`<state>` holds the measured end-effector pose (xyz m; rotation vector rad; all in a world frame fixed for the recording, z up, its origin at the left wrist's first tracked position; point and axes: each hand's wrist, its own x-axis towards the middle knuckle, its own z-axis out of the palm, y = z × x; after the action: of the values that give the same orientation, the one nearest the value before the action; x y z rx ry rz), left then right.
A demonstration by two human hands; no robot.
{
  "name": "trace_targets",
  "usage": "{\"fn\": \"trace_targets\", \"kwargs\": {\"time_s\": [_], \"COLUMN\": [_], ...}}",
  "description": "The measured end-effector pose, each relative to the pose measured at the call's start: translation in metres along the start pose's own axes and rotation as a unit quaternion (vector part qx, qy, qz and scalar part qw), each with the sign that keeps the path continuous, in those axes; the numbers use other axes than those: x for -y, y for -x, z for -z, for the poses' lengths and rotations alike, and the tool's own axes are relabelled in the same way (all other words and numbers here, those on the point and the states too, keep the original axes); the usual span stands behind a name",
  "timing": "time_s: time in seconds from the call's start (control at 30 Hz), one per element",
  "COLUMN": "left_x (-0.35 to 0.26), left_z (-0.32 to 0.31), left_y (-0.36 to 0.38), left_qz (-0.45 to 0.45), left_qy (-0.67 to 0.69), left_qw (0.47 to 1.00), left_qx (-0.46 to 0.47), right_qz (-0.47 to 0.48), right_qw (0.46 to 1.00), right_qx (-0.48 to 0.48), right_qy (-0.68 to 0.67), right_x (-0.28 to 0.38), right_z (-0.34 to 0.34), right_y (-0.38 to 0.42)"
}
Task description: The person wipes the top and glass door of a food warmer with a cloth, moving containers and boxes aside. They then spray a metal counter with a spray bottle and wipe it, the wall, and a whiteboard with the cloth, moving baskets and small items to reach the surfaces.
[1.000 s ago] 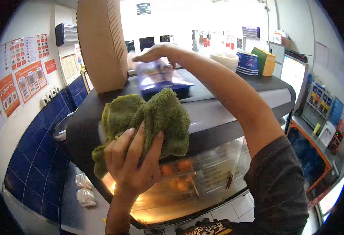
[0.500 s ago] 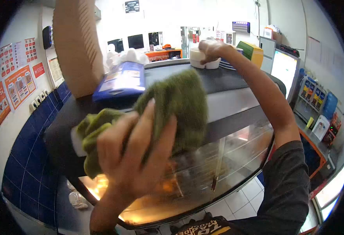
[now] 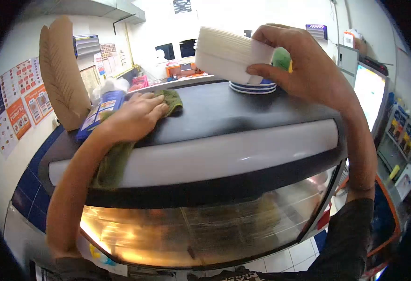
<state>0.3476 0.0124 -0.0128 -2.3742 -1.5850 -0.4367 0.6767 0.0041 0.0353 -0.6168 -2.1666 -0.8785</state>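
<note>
My left hand (image 3: 137,116) presses a green cloth (image 3: 171,103) onto the black top (image 3: 205,110) of a glass-fronted display case. Part of the cloth (image 3: 114,164) hangs below my wrist over the front edge. Pinched between the thumb and fingers of my right hand (image 3: 299,61) is a stack of white containers (image 3: 226,55), tilted and raised off the top. Just below it, several white and blue plates or lids (image 3: 253,88) sit stacked on the case. A green and yellow object (image 3: 281,58) shows partly behind my right hand.
A blue printed packet (image 3: 104,107) and a tall brown cardboard piece (image 3: 65,70) stand at the left end of the top. The case's curved glass front (image 3: 205,234) faces me, lit inside. A bright screen (image 3: 371,96) is at right.
My left hand has gone from lifting the bunched cloth near the camera to pressing it on the case top. My right hand has raised the white containers from the surface. The view has shifted.
</note>
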Motion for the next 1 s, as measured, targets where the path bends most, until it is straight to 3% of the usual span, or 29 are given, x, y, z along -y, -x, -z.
{"fn": "trace_targets", "kwargs": {"time_s": [0.1, 0.17, 0.27, 0.3, 0.37, 0.43, 0.47, 0.57, 0.73, 0.8, 0.87, 0.97, 1.0], "left_x": [0.019, -0.001, -0.003, 0.001, -0.001, -0.019, -0.06, -0.121, -0.108, -0.093, -0.102, -0.123, -0.12], "left_z": [-0.035, -0.033, -0.041, -0.046, -0.049, -0.036, -0.01, 0.007, 0.002, 0.0, -0.011, -0.025, -0.031], "left_y": [-0.06, -0.094, -0.128, -0.123, -0.104, -0.061, -0.032, 0.025, 0.031, 0.035, 0.048, 0.065, 0.067], "left_qz": [-0.024, 0.001, -0.121, -0.113, -0.198, -0.265, -0.157, -0.215, -0.214, -0.08, -0.094, -0.209, -0.211], "left_qy": [0.001, -0.001, -0.002, -0.002, 0.032, 0.028, 0.145, 0.046, 0.011, 0.113, 0.058, -0.073, -0.073], "left_qw": [1.0, 0.994, 0.985, 0.986, 0.98, 0.963, 0.977, 0.975, 0.971, 0.985, 0.987, 0.953, 0.953], "left_qx": [0.007, 0.105, 0.12, 0.125, -0.012, -0.039, 0.023, -0.028, -0.109, -0.102, -0.119, -0.204, -0.207], "right_qz": [-0.022, -0.032, -0.027, -0.047, -0.036, -0.031, -0.022, -0.018, -0.012, -0.028, 0.012, 0.083, 0.072], "right_qw": [0.999, 0.998, 0.997, 0.995, 0.996, 0.996, 0.996, 0.993, 0.993, 0.995, 0.994, 0.989, 0.985], "right_qx": [-0.016, -0.024, -0.057, -0.023, -0.04, -0.059, -0.075, -0.086, -0.066, 0.015, -0.008, -0.022, 0.064], "right_qy": [-0.031, -0.048, -0.05, -0.082, -0.071, -0.052, -0.052, -0.075, -0.096, -0.093, -0.104, -0.12, -0.144], "right_x": [-0.004, -0.016, -0.028, -0.031, -0.036, -0.042, -0.044, -0.046, -0.031, -0.026, -0.024, -0.009, -0.001], "right_z": [0.006, 0.005, -0.002, 0.003, 0.003, 0.005, 0.006, 0.009, -0.004, -0.014, -0.036, -0.073, -0.08], "right_y": [0.024, 0.037, 0.053, 0.054, 0.061, 0.066, 0.067, 0.063, 0.032, 0.01, -0.008, -0.046, -0.06]}}
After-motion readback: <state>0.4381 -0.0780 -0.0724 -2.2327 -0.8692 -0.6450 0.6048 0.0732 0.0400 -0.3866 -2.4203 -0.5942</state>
